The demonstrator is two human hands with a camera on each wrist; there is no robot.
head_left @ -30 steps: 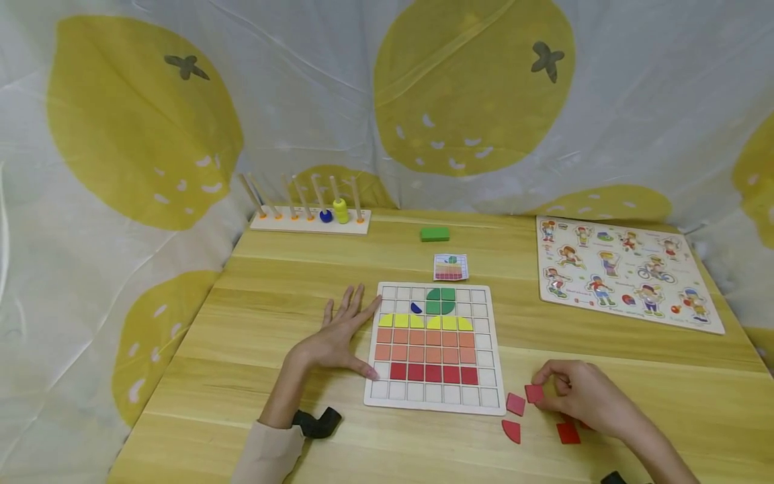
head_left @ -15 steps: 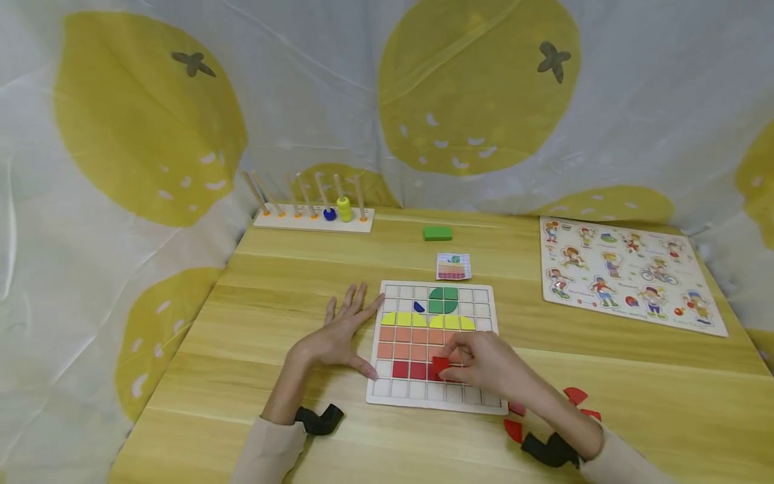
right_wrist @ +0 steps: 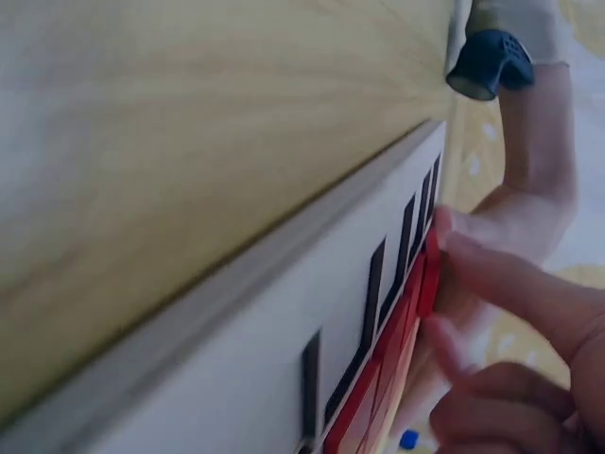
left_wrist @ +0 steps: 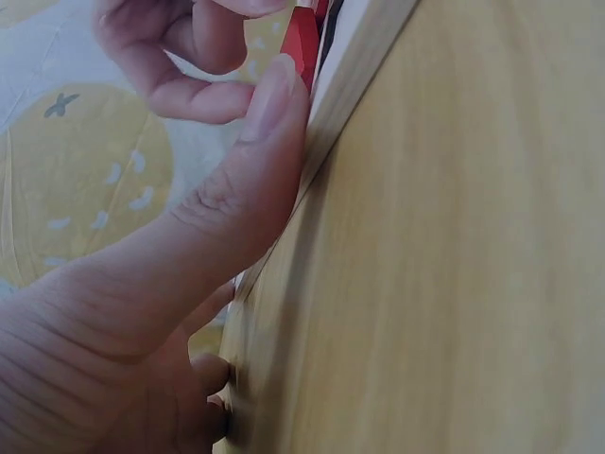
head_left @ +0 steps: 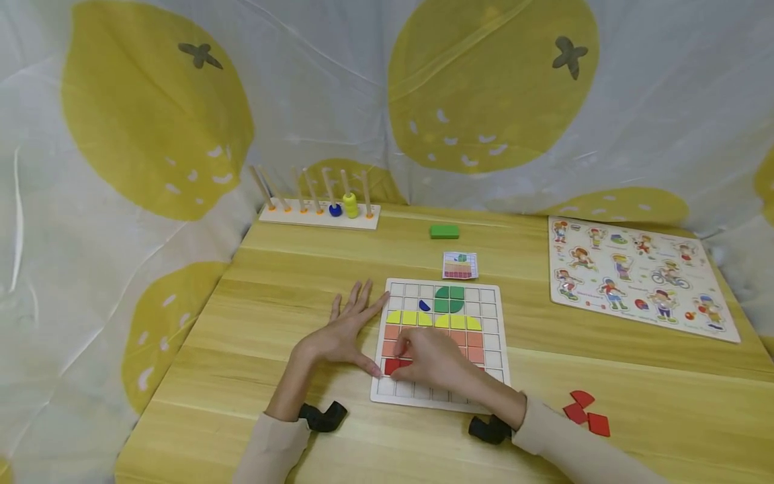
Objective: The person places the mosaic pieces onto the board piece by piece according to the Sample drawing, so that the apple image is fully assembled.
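Observation:
A white gridded board (head_left: 490,310) lies on the wooden table, carrying green, blue, yellow, orange and red tiles. My right hand (head_left: 432,359) reaches across it and pinches a red square tile (head_left: 392,366) at the left end of the red row. In the right wrist view that red tile (right_wrist: 430,276) stands slightly above its neighbours, between thumb and finger. My left hand (head_left: 338,341) rests spread along the board's left edge, index fingertip and thumb touching it. The left thumb (left_wrist: 269,104) is close beside the tile in the left wrist view. The right hand hides part of the orange and red rows.
Right of the board lie loose red pieces, among them a quarter circle (head_left: 582,398) and a square (head_left: 598,424). Behind it are a small pattern card (head_left: 459,265), a green block (head_left: 444,232) and a peg stand (head_left: 320,216). A picture puzzle (head_left: 641,279) lies far right.
My right hand has carried a red square from the loose pieces on the right, across the board, to the red row's left end. The left hand stays by the board's edge.

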